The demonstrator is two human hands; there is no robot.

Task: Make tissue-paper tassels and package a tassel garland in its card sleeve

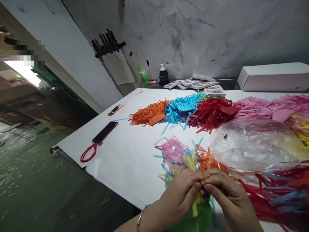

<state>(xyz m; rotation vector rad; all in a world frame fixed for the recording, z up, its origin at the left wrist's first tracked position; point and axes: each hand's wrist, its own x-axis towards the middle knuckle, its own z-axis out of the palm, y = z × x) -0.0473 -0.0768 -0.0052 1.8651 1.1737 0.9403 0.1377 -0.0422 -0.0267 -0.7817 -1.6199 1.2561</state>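
Head view: both grips, left hand (pixel 178 193) and right hand (pixel 227 196), seemingly pinch paper strips (pixel 193 162) between them.

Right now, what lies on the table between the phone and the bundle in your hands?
In the head view, only bare white table lies between the phone and the mixed-colour paper-strip bundle pinched by the left hand and right hand.

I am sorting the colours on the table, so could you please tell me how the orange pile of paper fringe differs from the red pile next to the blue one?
The orange fringe pile is smaller and flatter; the red fringe pile is larger and heaped higher. The orange one lies left of the blue fringe pile, the red one right of it. Both are shredded paper strips lying on the white table, each with a flat uncut piece of its colour on it, untouched by either hand.
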